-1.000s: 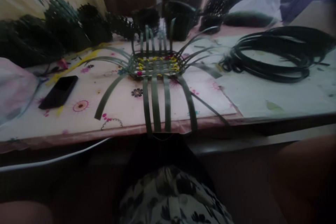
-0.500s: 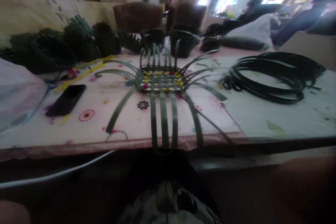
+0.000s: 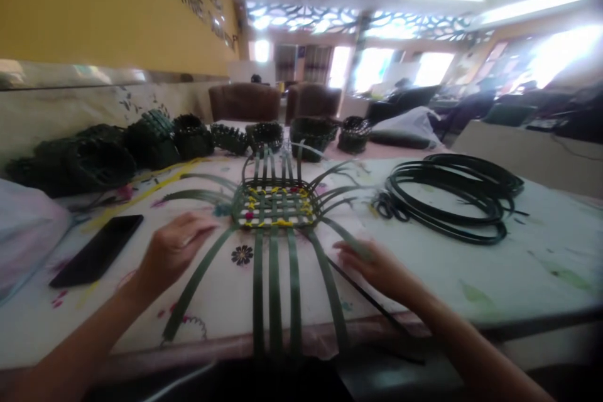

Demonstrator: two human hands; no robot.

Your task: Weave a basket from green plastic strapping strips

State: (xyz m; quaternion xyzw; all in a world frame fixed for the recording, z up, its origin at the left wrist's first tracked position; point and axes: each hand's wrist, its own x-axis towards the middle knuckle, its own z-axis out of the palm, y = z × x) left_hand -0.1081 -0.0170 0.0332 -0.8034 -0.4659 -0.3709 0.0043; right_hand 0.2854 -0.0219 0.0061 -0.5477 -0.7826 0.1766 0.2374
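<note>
A half-woven basket base (image 3: 277, 204) of flat dark green strips lies on the table, with yellow and a few red ties along its edges. Its loose strips fan out on all sides, and several (image 3: 274, 289) hang over the near table edge. My left hand (image 3: 176, 245) is just left of the base, fingers loosely bent and apart, with nothing visible in it. On the other side, my right hand (image 3: 372, 264) reaches in with fingers stretched out; one green strip crosses over its back. A thin dark strip (image 3: 367, 295) runs beneath that hand.
A coil of green strip (image 3: 452, 201) lies at the right, scissors (image 3: 391, 206) beside it. At the left are a black phone (image 3: 98, 251) and a white plastic bag (image 3: 28, 232). Several woven green baskets (image 3: 313, 138) line the back, before two brown chairs (image 3: 245, 102).
Both my hands have come up over the table to either side of the basket base. My view has tilted up, showing more of the room. The basket base looks unmoved on the table.
</note>
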